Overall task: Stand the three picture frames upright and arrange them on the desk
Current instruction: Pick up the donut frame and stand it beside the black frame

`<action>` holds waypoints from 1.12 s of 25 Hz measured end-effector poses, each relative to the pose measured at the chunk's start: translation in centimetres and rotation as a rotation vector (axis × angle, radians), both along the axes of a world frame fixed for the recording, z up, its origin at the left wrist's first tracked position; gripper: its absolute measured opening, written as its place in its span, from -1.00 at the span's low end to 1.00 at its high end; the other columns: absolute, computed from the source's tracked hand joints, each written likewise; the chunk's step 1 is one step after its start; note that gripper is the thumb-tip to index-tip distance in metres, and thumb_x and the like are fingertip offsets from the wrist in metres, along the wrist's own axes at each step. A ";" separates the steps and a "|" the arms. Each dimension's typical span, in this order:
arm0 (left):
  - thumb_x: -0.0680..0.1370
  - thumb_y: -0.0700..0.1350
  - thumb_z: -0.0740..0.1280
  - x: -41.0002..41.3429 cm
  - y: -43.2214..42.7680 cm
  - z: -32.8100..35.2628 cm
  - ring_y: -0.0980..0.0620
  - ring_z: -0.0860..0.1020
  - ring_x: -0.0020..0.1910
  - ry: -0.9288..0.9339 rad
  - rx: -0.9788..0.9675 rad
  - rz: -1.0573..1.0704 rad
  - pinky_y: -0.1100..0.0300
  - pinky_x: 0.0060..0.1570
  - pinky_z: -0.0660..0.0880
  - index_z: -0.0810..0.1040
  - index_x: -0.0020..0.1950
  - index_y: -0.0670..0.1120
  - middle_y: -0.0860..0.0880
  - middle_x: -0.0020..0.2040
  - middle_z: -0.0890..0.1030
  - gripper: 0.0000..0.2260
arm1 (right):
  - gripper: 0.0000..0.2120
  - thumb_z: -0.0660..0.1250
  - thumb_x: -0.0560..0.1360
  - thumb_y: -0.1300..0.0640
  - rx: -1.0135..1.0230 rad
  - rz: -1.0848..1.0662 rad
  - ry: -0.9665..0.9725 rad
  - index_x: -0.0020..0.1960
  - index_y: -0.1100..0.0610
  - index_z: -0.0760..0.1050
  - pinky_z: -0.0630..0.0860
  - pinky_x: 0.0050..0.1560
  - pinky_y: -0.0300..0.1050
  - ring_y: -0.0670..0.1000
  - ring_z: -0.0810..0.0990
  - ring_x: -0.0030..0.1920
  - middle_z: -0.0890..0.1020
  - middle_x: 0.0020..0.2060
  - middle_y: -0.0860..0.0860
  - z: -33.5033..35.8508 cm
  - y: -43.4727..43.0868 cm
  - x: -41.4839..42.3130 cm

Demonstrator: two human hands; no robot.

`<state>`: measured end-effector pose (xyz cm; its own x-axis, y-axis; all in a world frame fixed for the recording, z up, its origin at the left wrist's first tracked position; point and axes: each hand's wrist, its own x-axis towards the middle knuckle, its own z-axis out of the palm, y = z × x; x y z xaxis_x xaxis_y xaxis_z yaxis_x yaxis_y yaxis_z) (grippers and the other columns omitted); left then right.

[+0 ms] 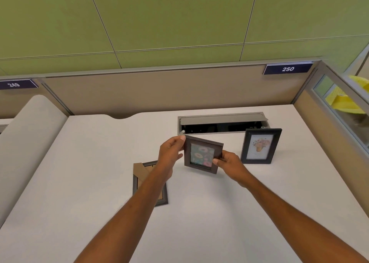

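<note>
While the black frame [260,146] already stands near the tabletop's [219,212] far edge, both hands grip the brown frame [203,154] mid-air, left hand [171,152] at its top corner, right hand [229,162] at its side. Next it likely needs setting down upright; the third frame [148,182] lies face-down toward the left.

At the back of what I see runs a beige cubicle partition [151,90] under green wall panels [159,16], with two dark number plates on it, one reading 250 [288,69] and one reading 249 [14,84]. A grey cable tray [221,122] sits with its lid raised, dark inside. Off to my right I see something yellow [343,100] behind a glass side panel [327,94], too blurred to name.
</note>
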<state>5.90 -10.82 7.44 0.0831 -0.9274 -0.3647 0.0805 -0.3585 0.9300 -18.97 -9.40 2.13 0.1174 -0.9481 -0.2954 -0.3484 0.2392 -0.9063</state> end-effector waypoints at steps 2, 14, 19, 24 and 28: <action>0.70 0.19 0.33 -0.3 -0.5 0.2 0.02 0.70 0.19 -0.023 0.030 -0.062 0.04 0.24 0.57 0.71 0.22 0.00 0.00 0.13 0.79 -0.68 | -0.75 0.36 0.70 0.19 0.036 -0.005 -0.057 0.31 -0.05 0.59 0.63 -0.03 -0.35 -0.17 0.71 0.15 0.75 0.14 -0.18 0.5 -0.4 -0.5; 0.74 0.31 0.01 -3.0 -2.9 -2.0 0.01 0.67 0.19 -0.077 0.122 -0.235 -0.04 0.36 0.56 0.60 0.15 0.16 0.04 0.12 0.73 -0.58 | -0.73 0.35 0.70 0.16 0.127 -0.111 -0.165 0.40 0.06 0.55 0.66 0.08 -0.07 0.11 0.69 0.28 0.74 0.24 0.03 0.7 -2.6 -2.4; 0.70 0.39 0.00 -4.0 -4.3 -2.4 0.12 0.64 0.19 -0.103 0.138 -0.278 0.04 0.37 0.49 0.59 0.13 0.19 0.12 0.13 0.70 -0.54 | -0.72 0.36 0.69 0.24 0.174 -0.187 -0.201 0.39 0.12 0.55 0.67 0.21 0.09 0.17 0.67 0.31 0.73 0.25 0.08 -0.2 -3.2 -2.4; 0.69 0.41 0.04 -4.7 -5.2 -2.8 0.14 0.67 0.18 -0.088 0.141 -0.266 0.15 0.19 0.54 0.62 0.16 0.20 0.17 0.08 0.76 -0.54 | -0.74 0.44 0.65 0.19 0.201 -0.221 -0.245 0.32 0.08 0.58 0.66 0.20 0.04 0.17 0.67 0.32 0.74 0.22 0.07 -0.7 -3.9 -2.5; 0.69 0.40 0.08 -5.2 -5.9 -3.2 0.19 0.69 0.11 -0.087 0.160 -0.236 0.21 0.05 0.53 0.64 0.14 0.19 0.27 -0.10 0.79 -0.56 | -0.48 0.33 0.54 -0.31 0.243 -0.266 -0.322 0.31 0.03 0.59 0.59 0.20 -0.03 0.07 0.68 0.25 0.74 0.19 0.02 -0.7 -4.4 -2.2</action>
